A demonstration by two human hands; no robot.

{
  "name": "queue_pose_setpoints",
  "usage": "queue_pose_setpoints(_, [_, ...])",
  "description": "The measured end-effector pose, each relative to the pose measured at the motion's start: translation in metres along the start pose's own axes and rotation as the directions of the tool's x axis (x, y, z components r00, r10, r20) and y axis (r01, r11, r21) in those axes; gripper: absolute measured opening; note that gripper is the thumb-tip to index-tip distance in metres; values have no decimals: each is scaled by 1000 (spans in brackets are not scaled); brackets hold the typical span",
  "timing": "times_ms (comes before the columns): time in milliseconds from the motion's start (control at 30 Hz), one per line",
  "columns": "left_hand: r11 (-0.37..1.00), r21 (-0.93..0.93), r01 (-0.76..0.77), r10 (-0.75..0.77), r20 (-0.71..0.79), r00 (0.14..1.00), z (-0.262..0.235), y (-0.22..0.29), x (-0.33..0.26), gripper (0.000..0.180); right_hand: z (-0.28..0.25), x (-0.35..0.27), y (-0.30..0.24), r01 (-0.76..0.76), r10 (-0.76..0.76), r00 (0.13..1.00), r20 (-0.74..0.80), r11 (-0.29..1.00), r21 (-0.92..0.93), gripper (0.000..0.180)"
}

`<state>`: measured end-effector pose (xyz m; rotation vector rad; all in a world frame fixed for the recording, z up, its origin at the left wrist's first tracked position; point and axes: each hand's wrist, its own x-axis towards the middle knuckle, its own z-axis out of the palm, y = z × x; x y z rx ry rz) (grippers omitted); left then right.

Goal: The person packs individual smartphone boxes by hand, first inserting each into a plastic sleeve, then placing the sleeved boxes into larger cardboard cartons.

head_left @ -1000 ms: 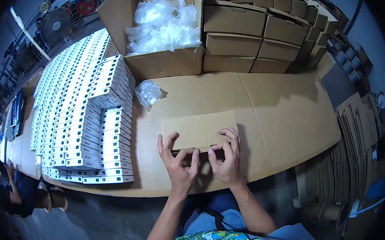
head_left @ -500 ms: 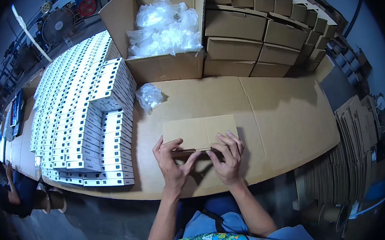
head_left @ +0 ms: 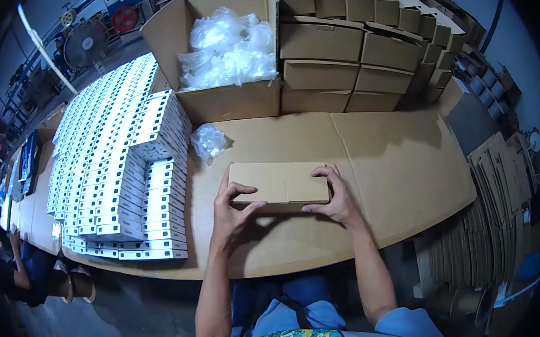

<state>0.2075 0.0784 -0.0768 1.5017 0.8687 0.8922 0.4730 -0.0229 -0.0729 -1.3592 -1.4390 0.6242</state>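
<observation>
While the left hand (head_left: 232,212) grips the near left corner of a flat brown cardboard box (head_left: 278,183), the right hand (head_left: 336,198) clasps its right end. Box rests on the cardboard-covered counter (head_left: 394,160), near a small clear plastic bag (head_left: 208,140) and right of stacked white boxes (head_left: 120,179).

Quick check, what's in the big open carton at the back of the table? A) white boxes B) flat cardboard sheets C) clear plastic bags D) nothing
C: the open carton is piled with crumpled clear plastic bags; the white boxes are stacked outside it on the table, to the left, while both hands hold a small brown box in front.
</observation>
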Motion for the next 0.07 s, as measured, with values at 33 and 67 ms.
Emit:
queue_pose_setpoints(33, [995, 29, -95, 95, -5, 995, 0, -4, 1, 34, -3, -3, 2, 18, -17, 1000, 18, 996, -92, 78])
queue_pose_setpoints(67, [980, 55, -190, 190, 0, 982, 3, -4, 3, 32, -5, -8, 3, 35, -30, 999, 35, 988, -151, 79])
